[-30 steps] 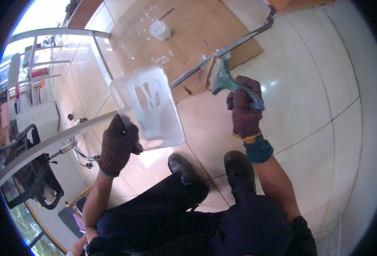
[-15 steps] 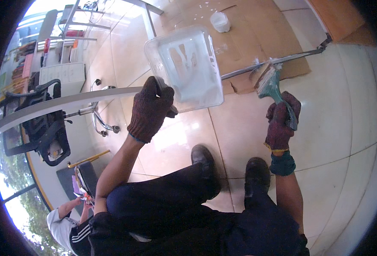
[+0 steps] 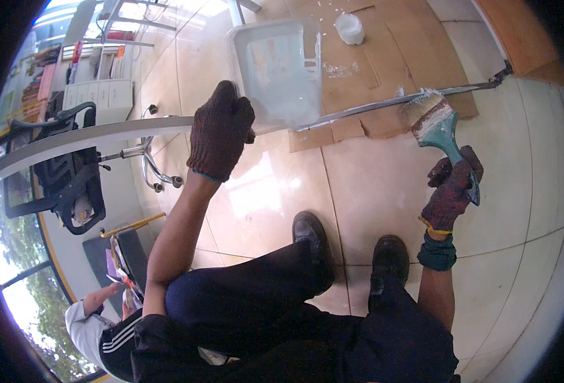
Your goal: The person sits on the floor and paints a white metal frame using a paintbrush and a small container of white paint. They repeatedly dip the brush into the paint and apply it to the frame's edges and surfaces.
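My left hand [image 3: 221, 132], in a dark knitted glove, grips the near left edge of a clear plastic tub [image 3: 315, 96]. White paint [image 3: 281, 70] coats the inside of this tilted tub. A wide paintbrush [image 3: 438, 131] with a green handle is held in my right hand [image 3: 454, 191], gloved the same way. Its white-smeared bristles are at a grey metal bar [image 3: 374, 110] streaked with white; whether they touch it I cannot tell. Past the tub to the left runs a pale bar [image 3: 97, 135], perhaps part of the same frame.
Paint-spotted cardboard [image 3: 397, 51] lies on the tiled floor under the grey bar, bearing a small white cup [image 3: 350, 29]. An orange-brown panel [image 3: 525, 38] stands far right. Leftward are a black office chair [image 3: 58, 166], shelves and a seated person [image 3: 93, 325].
The paintbrush has moved right and along the grey bar with my right hand. My left hand has shifted the tub slightly away and tipped it differently.
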Demonstrator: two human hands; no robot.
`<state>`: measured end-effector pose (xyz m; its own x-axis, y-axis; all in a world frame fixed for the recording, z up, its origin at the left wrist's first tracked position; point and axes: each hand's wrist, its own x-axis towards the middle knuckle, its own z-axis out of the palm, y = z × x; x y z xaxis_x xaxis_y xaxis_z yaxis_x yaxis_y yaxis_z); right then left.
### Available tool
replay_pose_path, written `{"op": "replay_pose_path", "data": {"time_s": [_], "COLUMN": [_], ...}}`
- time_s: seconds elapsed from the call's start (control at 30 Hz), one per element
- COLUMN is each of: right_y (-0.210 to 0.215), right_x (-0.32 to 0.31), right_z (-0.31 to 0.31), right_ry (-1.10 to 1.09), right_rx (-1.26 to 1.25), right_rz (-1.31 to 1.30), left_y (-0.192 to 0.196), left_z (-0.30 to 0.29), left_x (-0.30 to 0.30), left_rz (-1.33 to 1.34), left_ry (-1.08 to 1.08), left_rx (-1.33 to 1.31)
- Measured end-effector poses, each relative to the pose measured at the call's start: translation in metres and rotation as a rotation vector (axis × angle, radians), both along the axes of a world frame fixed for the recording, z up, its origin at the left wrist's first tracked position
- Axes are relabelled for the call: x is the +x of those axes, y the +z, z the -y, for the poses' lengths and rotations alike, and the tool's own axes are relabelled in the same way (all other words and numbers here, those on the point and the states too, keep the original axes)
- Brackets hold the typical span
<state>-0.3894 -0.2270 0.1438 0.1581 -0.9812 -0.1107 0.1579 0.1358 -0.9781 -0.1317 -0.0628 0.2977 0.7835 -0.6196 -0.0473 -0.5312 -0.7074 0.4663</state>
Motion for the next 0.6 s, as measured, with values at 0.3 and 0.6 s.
{"op": "replay_pose_path", "data": {"time_s": [0.3, 0.6], "right_y": [0.002, -0.018], "right_x": [-0.001, 0.013], "right_z": [-0.001, -0.011], "right_ry": [-0.031, 0.041], "right_rx": [0.001, -0.069], "right_rz": [0.049, 0.028], "left_y": [0.009, 0.022], "left_z": [0.025, 0.021], "left_x": [-0.007, -0.036], "left_rz": [-0.022, -0.168], "left_ry": [-0.029, 0.072], "left_rx": [0.045, 0.004]}}
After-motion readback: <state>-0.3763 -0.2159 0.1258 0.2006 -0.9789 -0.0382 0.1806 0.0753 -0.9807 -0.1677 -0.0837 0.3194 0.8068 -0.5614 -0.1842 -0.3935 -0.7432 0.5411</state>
